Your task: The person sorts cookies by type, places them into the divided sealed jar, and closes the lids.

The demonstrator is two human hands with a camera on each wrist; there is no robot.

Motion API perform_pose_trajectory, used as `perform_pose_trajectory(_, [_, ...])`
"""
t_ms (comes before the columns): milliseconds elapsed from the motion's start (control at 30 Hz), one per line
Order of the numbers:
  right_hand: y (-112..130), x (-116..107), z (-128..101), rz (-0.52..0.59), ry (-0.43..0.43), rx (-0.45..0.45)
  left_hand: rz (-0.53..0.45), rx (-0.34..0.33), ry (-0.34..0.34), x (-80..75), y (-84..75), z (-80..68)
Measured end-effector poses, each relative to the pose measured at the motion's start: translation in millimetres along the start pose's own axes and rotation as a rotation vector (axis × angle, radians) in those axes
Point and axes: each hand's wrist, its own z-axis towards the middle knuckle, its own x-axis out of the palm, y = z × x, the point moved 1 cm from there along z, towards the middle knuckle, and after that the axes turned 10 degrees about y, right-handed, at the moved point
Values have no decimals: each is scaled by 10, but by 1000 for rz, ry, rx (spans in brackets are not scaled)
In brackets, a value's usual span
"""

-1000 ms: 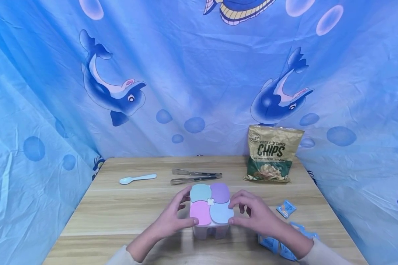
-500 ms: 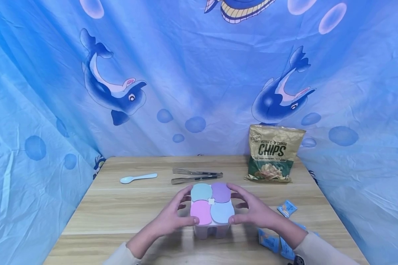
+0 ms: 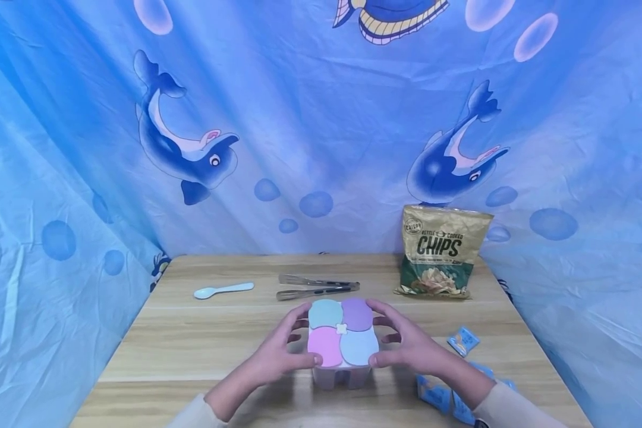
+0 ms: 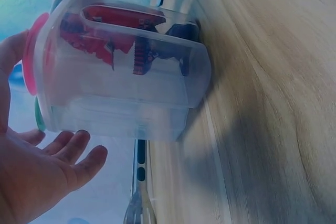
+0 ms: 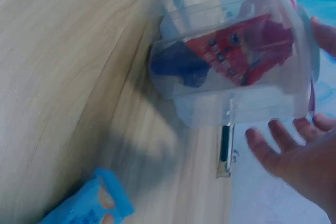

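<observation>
A clear plastic container (image 3: 348, 378) stands upright on the table in the head view. Its lid has four petal-shaped flaps: teal, purple, pink (image 3: 325, 346) and light blue. My left hand (image 3: 278, 353) grips the lid's left side, thumb at the pink flap and index finger by the teal one. On the opposite side my right hand (image 3: 409, 345) grips it, thumb at the light blue flap and index finger at the purple one. Through the wall in the left wrist view show red packets (image 4: 105, 43) and a dark blue packet (image 4: 160, 51).
Metal tongs (image 3: 318, 288) lie just behind the container, and a light blue spoon (image 3: 223, 290) lies farther left. A chips bag (image 3: 441, 252) stands at the back right. Several small blue packets (image 3: 463, 341) lie to the right, some partly behind the right forearm. A blue curtain (image 3: 321, 119) surrounds the table.
My right hand's fingers have moved from the light blue flap to the far corner by the purple flap. The left hand has kept its place, and the container still stands there.
</observation>
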Motion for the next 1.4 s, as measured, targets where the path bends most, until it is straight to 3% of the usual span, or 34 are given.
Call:
perform_pose_trajectory(267, [-32, 7, -48, -9, -21, -43, -41, 30, 6, -59, 0, 50])
perform_pose_trajectory(533, [-23, 77, -280, -42, -133, 52, -144, -11, -115, -73, 99, 120])
perform_pose_trajectory(733, [-95, 183, -459, 11, -127, 86, -187, -47, -164, -83, 170, 213])
perform_pose_trajectory(933, [-214, 382, -564, 19, -121, -23, -264, -65, -128, -87, 271, 308])
perform_pose_trajectory(1133, [-199, 490, -609, 148, -27, -114, -290, -49, -105, -72, 322, 304])
perform_pose_trajectory(1267, [-176, 503, -609, 216, 14, -126, -277, -31, -83, -76, 318, 281])
perform_pose_trajectory(1400, [-165, 486, -587, 197, 7, -122, -264, -22, -57, -101, 298, 236])
